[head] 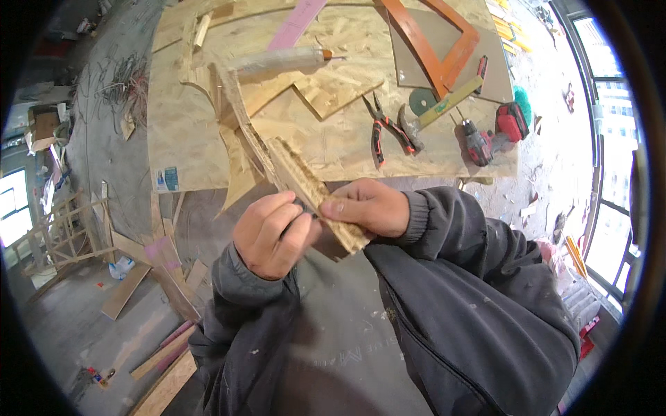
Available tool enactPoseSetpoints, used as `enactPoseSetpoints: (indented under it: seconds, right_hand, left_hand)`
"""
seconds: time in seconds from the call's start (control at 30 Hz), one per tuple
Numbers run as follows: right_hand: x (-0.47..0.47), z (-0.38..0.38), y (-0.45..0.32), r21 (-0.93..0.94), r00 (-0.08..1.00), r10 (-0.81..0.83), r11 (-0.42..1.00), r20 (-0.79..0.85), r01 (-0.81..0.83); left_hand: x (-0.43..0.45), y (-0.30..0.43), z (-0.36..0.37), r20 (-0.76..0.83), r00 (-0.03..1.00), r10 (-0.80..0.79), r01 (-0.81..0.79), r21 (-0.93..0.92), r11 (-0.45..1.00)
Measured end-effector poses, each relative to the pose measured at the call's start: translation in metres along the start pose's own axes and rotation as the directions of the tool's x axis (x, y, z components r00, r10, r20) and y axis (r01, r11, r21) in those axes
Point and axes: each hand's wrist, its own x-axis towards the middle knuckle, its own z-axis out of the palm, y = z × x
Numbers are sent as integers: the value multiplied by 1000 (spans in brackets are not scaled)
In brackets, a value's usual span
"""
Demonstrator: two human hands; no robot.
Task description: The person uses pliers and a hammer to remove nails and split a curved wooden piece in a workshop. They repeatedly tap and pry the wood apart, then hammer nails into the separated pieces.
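My right hand grips a short, rough-edged strip of wood board, thumb on top, in front of the workbench's near edge. Close by on the strip's left side is my left hand, its fingers curled and fingertips blurred; whether something is pinched in them cannot be told. A long curved wooden strip runs from the far end of the held strip over the OSB worktop; whether the two are joined is unclear. Combination pliers with black-and-red handles lie partly spread beyond my right hand.
Near the pliers lie a claw hammer, a cutting disc and a red-and-black cordless drill. An orange triangular frame rests on a grey panel. A sealant tube lies farther back. Offcuts litter the floor at left.
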Motion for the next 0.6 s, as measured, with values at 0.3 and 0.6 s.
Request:
enactPoseSetpoints:
  seconds: [0.3,0.6]
  right_hand:
    - [-1,12,-3,12,997,-53,999,53,52]
    - [3,25,-6,-84,992,-96,991,83,103]
  left_hand:
    - [-1,-3,7,29,999,42,-44,78,996]
    - [-9,-8,1,-4,1000,3,-3,-7,1000]
